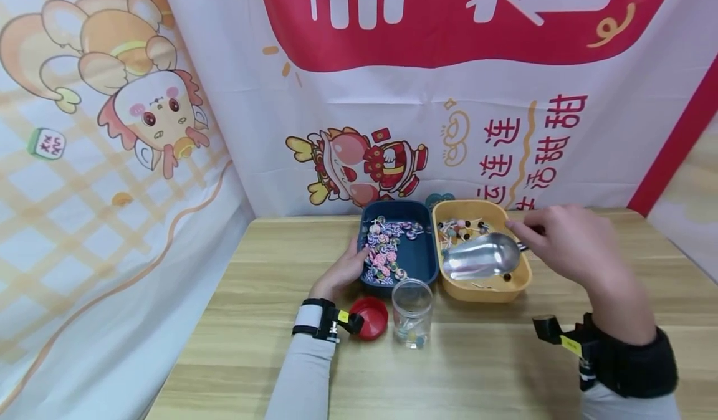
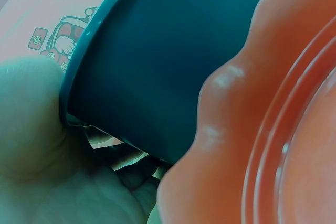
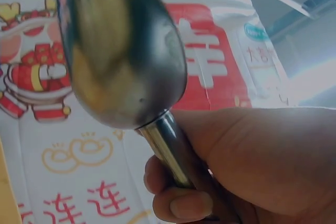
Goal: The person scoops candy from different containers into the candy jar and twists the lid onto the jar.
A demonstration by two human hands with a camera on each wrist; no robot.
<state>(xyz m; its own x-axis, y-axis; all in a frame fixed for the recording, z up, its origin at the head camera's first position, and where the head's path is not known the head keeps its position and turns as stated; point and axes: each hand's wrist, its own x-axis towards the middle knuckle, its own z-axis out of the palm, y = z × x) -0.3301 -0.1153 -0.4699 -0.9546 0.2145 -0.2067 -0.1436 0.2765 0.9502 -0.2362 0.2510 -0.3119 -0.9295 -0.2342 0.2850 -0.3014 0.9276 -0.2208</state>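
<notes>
A: Head view: my right hand [image 1: 566, 245] grips the shiny metal scoop [image 1: 480, 258], bowl down in the yellow plastic tray [image 1: 521, 280] of small lollipops. Scooping step, I'd say.

B: Left hand [image 1: 343, 272]?

A: Fingers curl on the dark blue tray [image 1: 426, 270], left of yellow. Next needs carrying toward the clear plastic jar [image 1: 412, 313] in front.

Even, bright, diffuse lighting in the head view, soft faint shadows on the wooden table [image 1: 482, 370], wide-angle bowing at the edges, left wrist view close, blurred, teal-tinted, right wrist view overexposed at upper right, metal scoop [image 3: 123, 51] soft-focus with reflections
</notes>
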